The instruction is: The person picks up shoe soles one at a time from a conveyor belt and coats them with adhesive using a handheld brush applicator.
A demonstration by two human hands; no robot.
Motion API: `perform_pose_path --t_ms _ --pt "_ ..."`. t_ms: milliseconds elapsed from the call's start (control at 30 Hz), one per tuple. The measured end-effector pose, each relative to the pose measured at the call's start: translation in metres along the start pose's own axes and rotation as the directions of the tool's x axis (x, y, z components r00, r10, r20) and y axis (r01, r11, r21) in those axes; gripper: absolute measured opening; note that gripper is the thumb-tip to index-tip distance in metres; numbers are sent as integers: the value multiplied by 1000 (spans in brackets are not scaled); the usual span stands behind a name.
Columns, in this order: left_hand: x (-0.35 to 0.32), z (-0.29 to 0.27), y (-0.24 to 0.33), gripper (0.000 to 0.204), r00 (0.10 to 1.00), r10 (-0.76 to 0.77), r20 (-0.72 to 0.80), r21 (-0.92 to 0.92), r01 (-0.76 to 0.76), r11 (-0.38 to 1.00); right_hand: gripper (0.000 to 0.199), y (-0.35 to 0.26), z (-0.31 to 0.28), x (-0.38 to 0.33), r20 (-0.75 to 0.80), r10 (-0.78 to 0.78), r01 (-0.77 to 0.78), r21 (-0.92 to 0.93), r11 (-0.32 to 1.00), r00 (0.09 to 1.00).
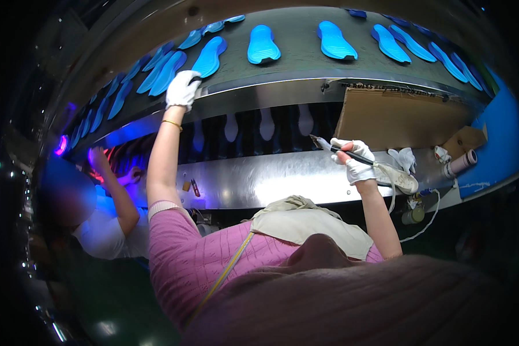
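Head view: your left hand, white-gloved, is raised to the front edge of the upper belt, fingers curled over a small dark thing at the rim; you can't tell what it is or whether it's actually gripped. Just beside that hand lie blue insoles, more blue ones spread along the whole belt, one near the middle, another to its right. Your right hand, also gloved, is closed around a dark pen-like tool, tip pointing up-left, held in front of the steel panel. Right of that hand a white shoe rests on the steel ledge, touching or just under the wrist side of the glove. A spare white glove lies behind the shoe. A cardboard sheet leans under the belt on the right, with a pink roll near its lower corner. Lower rack shows pale insoles in blue light. At left another person's raised hand reaches toward the rack, well apart from yours.
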State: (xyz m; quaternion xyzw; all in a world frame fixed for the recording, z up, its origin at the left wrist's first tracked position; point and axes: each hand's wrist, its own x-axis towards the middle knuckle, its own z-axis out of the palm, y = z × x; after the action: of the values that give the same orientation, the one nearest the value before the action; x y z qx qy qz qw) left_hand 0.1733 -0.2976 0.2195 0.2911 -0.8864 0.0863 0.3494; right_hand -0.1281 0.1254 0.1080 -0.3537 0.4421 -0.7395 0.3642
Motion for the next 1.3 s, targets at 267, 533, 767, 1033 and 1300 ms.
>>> perform_pose_path --t_ms 267,533,767,1033,1300 --pt "-26 -74 128 26 839 -345 -421 -826 -198 528 19 7 -23 4 49 -17 19 -45 999 999" --pt "-66 -62 173 57 962 96 254 -612 237 -754 20 15 -43 2 -109 -9 -4 -116 993 994" --pt "-159 11 282 94 781 181 598 -282 416 -865 19 -9 -23 -9 -11 -18 17 -62 998 1000" --pt "-157 28 317 82 662 -62 747 -377 345 -859 15 -19 46 0 183 -102 125 -118 985 978" --pt "-161 35 337 73 697 -211 685 -550 305 -778 17 -6 72 3 74 -192 203 -182 962 979"
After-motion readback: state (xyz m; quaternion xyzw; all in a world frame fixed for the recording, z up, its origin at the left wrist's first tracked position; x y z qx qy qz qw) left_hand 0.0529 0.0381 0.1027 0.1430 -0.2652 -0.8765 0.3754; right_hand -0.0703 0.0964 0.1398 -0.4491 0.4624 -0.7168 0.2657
